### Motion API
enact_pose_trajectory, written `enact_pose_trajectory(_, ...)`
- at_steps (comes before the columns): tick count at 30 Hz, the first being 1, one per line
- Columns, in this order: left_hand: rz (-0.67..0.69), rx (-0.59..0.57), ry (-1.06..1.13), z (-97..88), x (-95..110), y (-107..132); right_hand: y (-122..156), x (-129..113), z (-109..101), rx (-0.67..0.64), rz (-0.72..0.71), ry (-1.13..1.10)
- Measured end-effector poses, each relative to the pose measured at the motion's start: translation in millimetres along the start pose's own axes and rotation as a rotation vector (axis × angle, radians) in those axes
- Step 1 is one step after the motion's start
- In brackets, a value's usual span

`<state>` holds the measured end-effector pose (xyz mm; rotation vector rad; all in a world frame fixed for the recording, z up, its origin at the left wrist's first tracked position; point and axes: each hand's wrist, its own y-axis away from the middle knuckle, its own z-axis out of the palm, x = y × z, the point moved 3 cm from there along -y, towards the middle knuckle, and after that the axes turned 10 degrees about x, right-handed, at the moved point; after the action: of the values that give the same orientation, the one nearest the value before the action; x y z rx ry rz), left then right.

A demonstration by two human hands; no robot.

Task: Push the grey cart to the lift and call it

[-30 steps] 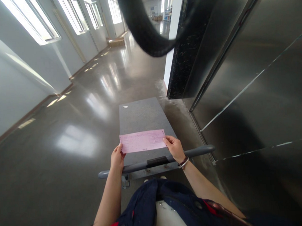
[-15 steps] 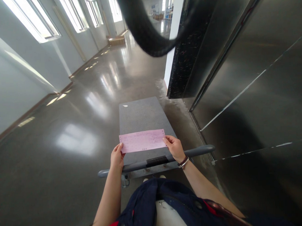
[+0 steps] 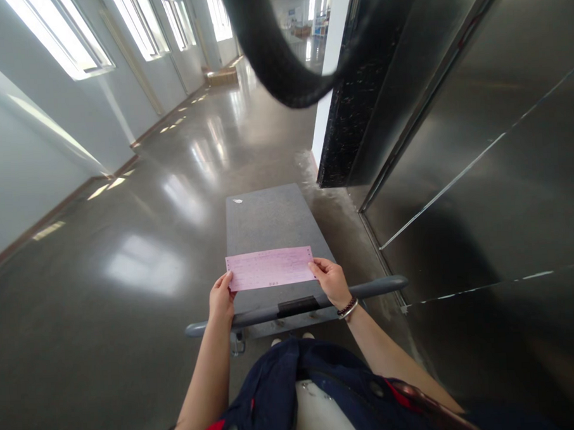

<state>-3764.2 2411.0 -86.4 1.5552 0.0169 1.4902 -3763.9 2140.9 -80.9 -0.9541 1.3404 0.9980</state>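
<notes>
Above the grey deck (image 3: 268,219) of a flatbed cart, a pink slip (image 3: 270,268) is stretched between 2 hands. The left hand (image 3: 221,298) pinches its left end between thumb and fingers, and the right hand (image 3: 334,282) pinches the other end; holding only the 2 ends probably keeps the paper flat and its print uncovered, though the print is too small to read. Both forearms pass over the cart's handle bar (image 3: 378,286). A small white scrap (image 3: 237,201) lies near the deck's far left corner. A blurred black strap (image 3: 281,82) crosses the upper view, hiding some floor (image 3: 148,202) beyond. A metal panel (image 3: 485,187) stands near the cart's right side, and a brown carton (image 3: 222,77) sits far ahead, by the windowed wall (image 3: 22,144).
</notes>
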Motion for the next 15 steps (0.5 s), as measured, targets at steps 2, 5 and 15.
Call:
enact_pose_trajectory(2, -0.011, -0.008, -0.003, 0.1, 0.0, 0.8, 0.2, -0.5, 0.1, 0.004, 0.003, -0.002)
enact_pose_trajectory(5, -0.025, -0.010, 0.005, -0.4, 0.3, 1.4, 0.7, -0.5, 0.5, 0.006, 0.008, -0.005)
enact_pose_trajectory(15, -0.052, -0.001, 0.070, -1.5, -2.0, -5.7, -1.0, 4.2, -0.7, -0.001, 0.017, -0.020)
